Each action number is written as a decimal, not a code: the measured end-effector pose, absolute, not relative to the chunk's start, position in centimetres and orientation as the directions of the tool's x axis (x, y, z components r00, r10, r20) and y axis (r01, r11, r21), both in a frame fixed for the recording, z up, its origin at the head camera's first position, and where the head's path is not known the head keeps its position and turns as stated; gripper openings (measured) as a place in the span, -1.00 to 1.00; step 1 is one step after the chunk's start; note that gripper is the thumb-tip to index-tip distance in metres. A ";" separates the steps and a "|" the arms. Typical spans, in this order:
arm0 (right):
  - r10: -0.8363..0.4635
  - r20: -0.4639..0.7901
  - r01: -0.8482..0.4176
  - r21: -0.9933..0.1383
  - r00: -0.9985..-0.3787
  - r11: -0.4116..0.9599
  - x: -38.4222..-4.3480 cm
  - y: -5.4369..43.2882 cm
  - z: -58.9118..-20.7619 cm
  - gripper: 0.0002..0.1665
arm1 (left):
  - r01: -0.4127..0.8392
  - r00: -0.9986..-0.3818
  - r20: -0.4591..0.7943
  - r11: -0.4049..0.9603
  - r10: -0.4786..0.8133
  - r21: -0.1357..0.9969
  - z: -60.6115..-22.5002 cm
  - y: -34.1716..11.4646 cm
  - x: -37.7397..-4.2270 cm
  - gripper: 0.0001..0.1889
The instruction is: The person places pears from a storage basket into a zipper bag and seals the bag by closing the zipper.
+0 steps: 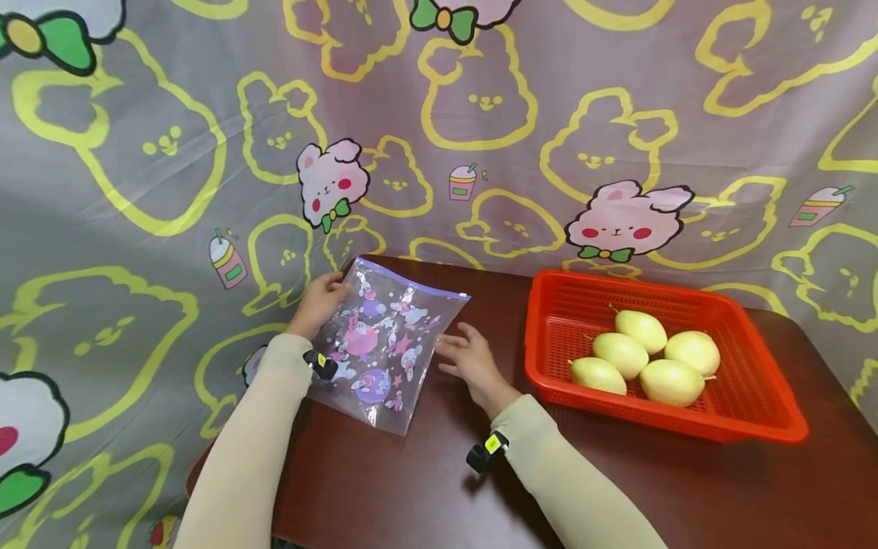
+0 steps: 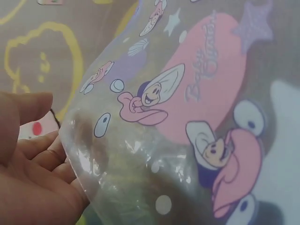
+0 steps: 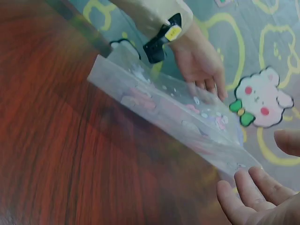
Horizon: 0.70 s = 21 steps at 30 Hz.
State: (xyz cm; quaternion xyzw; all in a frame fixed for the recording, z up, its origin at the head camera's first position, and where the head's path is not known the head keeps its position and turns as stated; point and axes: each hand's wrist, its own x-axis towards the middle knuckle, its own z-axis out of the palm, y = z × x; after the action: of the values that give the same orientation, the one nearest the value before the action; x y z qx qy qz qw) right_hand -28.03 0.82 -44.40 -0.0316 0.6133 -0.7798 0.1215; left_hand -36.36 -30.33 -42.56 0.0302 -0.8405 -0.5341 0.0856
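A clear zip bag printed with pink and purple cartoon figures has a purple zip strip with a white slider along its far edge. My left hand is at its left edge. In the left wrist view, that hand's fingers reach behind the bag film while the thumb stays apart from it. At the bag's right edge is my right hand, palm turned toward the bag. The right wrist view shows its loosely bent fingertips against the edge, thumb apart. The bag looks tilted up from the table there.
Right of my right hand, a red plastic basket holds several pale yellow-green pears. It stands on the dark brown wooden table. A grey cloth with yellow bear outlines hangs behind and along the left side.
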 end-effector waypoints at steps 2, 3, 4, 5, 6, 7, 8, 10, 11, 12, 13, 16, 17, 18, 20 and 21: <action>-0.237 -0.090 0.144 -0.964 -0.967 -0.221 -27.7 0.7 -43.9 -0.08 | 0.053 -0.981 0.128 0.430 -0.147 0.901 -41.9 -30.2 -35.9 -0.42; -0.239 -0.081 0.136 -0.965 -0.968 -0.224 -27.5 0.7 -43.7 -0.10 | 0.060 -0.979 0.138 0.433 -0.149 0.899 -41.6 -30.0 -35.7 -0.43; -0.237 -0.074 0.129 -0.965 -0.969 -0.229 -27.3 0.7 -43.5 -0.11 | 0.071 -0.978 0.148 0.434 -0.147 0.898 -41.3 -29.9 -35.4 -0.43; -0.230 -0.070 0.125 -0.965 -0.971 -0.233 -27.1 0.8 -43.3 -0.12 | 0.082 -0.977 0.159 0.434 -0.144 0.897 -40.9 -29.7 -35.1 -0.44; -0.224 -0.068 0.122 -0.964 -0.972 -0.238 -26.9 0.8 -43.0 -0.14 | 0.099 -0.974 0.177 0.438 -0.141 0.894 -40.6 -29.5 -34.9 -0.44; -0.219 -0.062 0.115 -0.965 -0.974 -0.237 -26.7 0.8 -42.8 -0.16 | 0.115 -0.971 0.194 0.434 -0.142 0.894 -40.3 -29.3 -34.6 -0.45; -0.217 -0.052 0.103 -0.967 -0.975 -0.233 -26.5 0.8 -42.5 -0.18 | 0.132 -0.967 0.211 0.433 -0.140 0.892 -40.0 -29.1 -34.3 -0.46; -0.212 -0.030 0.076 -0.974 -0.977 -0.212 -26.1 0.7 -42.0 -0.19 | 0.167 -0.957 0.252 0.440 -0.143 0.882 -39.5 -28.9 -33.8 -0.47; -0.209 -0.020 0.062 -0.978 -0.978 -0.200 -25.9 0.7 -41.8 -0.19 | 0.180 -0.952 0.268 0.439 -0.148 0.880 -39.3 -28.8 -33.5 -0.48; -0.205 -0.007 0.045 -0.982 -0.979 -0.184 -25.7 0.7 -41.6 -0.20 | 0.193 -0.947 0.284 0.438 -0.152 0.878 -39.1 -28.8 -33.2 -0.48; -0.197 0.005 0.028 -0.985 -0.980 -0.167 -25.6 0.8 -41.4 -0.19 | 0.201 -0.943 0.294 0.434 -0.158 0.878 -38.9 -28.7 -33.0 -0.49; -0.160 0.023 0.000 -0.990 -0.987 -0.142 -25.3 1.0 -40.7 -0.19 | 0.226 -0.934 0.316 0.414 -0.163 0.882 -38.3 -28.4 -32.5 -0.49; -0.147 0.023 -0.001 -0.989 -0.989 -0.145 -25.4 1.2 -40.5 -0.19 | 0.236 -0.931 0.325 0.405 -0.166 0.883 -38.0 -28.2 -32.4 -0.49; -0.134 0.019 0.001 -0.989 -0.991 -0.147 -25.4 1.3 -40.3 -0.18 | 0.247 -0.928 0.333 0.395 -0.165 0.885 -37.7 -28.0 -32.2 -0.50; -0.117 0.014 0.005 -0.988 -0.993 -0.156 -25.4 1.8 -39.9 -0.20 | 0.270 -0.923 0.349 0.369 -0.164 0.889 -37.0 -27.6 -31.8 -0.51; -0.109 0.013 0.004 -0.987 -0.994 -0.158 -25.5 2.0 -39.7 -0.22 | 0.283 -0.920 0.355 0.348 -0.164 0.894 -36.7 -27.3 -31.7 -0.51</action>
State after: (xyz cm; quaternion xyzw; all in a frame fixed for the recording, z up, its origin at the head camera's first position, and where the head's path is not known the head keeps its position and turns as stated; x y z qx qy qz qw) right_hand -25.45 1.98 -39.67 -0.0404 0.6479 -0.7598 0.0371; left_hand -31.69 -27.34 -36.66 -0.0372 -0.7972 -0.5697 0.1963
